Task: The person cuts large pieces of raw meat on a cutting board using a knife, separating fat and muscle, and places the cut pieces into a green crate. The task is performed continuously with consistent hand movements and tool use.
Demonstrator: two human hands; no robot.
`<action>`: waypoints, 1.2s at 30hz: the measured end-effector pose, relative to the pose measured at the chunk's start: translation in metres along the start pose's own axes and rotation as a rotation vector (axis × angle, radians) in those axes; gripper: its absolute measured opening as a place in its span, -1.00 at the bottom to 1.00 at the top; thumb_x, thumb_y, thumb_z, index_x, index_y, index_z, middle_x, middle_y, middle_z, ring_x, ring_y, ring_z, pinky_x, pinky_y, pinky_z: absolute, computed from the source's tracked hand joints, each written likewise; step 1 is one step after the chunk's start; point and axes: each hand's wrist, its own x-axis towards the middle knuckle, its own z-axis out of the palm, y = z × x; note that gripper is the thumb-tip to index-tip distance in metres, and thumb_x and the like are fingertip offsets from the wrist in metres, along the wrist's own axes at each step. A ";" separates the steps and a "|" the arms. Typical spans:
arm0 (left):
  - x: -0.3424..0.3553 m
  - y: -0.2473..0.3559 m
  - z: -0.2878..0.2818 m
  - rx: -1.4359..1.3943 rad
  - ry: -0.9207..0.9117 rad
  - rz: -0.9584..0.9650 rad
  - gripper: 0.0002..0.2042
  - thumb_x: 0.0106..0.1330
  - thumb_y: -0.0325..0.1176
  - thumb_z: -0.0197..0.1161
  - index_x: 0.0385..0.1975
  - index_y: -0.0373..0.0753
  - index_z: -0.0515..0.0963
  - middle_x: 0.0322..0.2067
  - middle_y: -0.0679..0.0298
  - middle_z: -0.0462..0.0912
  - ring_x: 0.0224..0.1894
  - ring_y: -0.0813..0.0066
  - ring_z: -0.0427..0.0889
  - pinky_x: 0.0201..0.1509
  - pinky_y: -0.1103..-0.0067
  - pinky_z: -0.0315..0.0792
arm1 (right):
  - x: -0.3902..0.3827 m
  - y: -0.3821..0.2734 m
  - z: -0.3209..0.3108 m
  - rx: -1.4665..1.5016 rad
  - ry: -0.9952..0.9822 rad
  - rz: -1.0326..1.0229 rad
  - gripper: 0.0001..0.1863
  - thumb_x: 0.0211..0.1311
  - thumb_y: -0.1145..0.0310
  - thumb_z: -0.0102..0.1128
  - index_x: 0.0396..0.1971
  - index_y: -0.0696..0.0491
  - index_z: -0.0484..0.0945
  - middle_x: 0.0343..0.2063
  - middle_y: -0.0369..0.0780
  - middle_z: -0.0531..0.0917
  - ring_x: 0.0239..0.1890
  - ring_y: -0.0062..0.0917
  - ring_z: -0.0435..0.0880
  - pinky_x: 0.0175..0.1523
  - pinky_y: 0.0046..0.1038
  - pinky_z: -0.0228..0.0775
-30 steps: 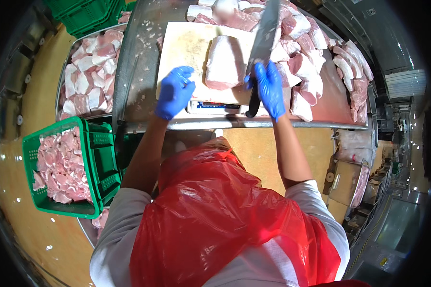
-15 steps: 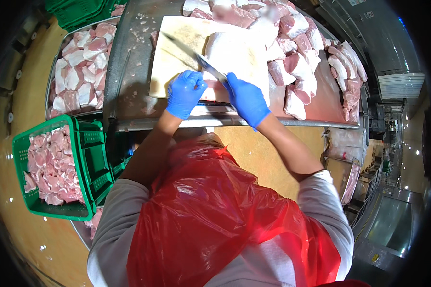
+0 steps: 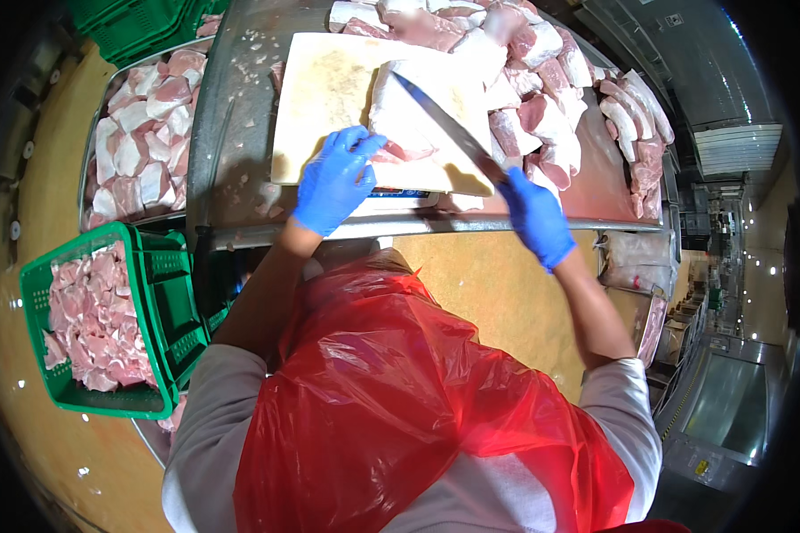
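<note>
A slab of meat [image 3: 409, 111] with a pale outer side and a pink near edge lies on the white cutting board [image 3: 316, 98]. My left hand [image 3: 333, 178], in a blue glove, is at the slab's near left corner. Its fingers are partly stretched, the tips touching or just beside the meat, and the thumb stands apart. My right hand [image 3: 538, 218], also gloved in blue, is closed round the handle of a long knife [image 3: 449, 126]. The blade points far and left, above the slab; the handle is mostly hidden in the glove.
Large meat pieces [image 3: 542, 129] are heaped right of the board on the metal table [image 3: 240, 115]. A tray of chunks [image 3: 142, 142] stands at the left, with a green crate [image 3: 142, 302] of small trimmings nearer. The table's raised metal edge [image 3: 364, 229] runs before me.
My right hand has swung right and nearer with the knife, away from my left hand. The left hand has moved slightly left and its fingers have loosened from a fist.
</note>
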 end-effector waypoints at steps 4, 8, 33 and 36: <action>-0.010 -0.026 0.021 0.051 -0.046 0.035 -0.71 0.06 -0.42 0.35 -0.17 -0.21 0.61 -0.15 0.15 0.64 -0.09 0.13 0.63 -0.03 0.34 0.57 | 0.049 -0.083 0.042 0.133 0.052 -0.033 -0.85 0.36 0.39 0.00 -0.12 0.05 0.42 -0.44 0.07 0.64 -0.32 0.04 0.66 -0.24 0.00 0.47; -0.018 -0.038 0.026 0.061 0.048 0.128 -0.73 0.02 -0.41 0.43 -0.24 -0.21 0.63 -0.23 0.12 0.66 -0.19 0.12 0.66 -0.16 0.35 0.59 | 0.078 -0.108 0.051 0.063 -0.022 -0.078 -0.75 0.33 0.41 0.01 -0.01 0.02 0.40 -0.40 0.03 0.67 -0.31 0.00 0.69 -0.23 -0.03 0.51; -0.011 -0.084 -0.267 0.196 0.108 -0.338 -0.63 0.43 -0.34 0.19 0.21 -0.22 0.53 0.08 0.13 0.64 0.07 0.44 0.61 0.19 0.46 0.44 | 0.053 -0.053 0.057 1.403 0.649 0.234 -0.78 0.54 0.27 0.00 -0.10 0.13 0.42 -0.48 -0.24 0.59 -0.55 -0.61 0.59 -0.49 -0.53 0.43; 0.060 -0.072 -0.191 0.037 -0.090 -0.218 -0.66 0.40 -0.38 0.22 0.16 -0.26 0.57 0.05 0.16 0.65 0.04 0.48 0.61 0.16 0.50 0.45 | 0.066 -0.051 0.042 1.423 0.638 0.085 -0.76 0.56 0.24 -0.02 -0.06 0.11 0.45 -0.45 -0.22 0.62 -0.51 -0.58 0.56 -0.37 -0.50 0.50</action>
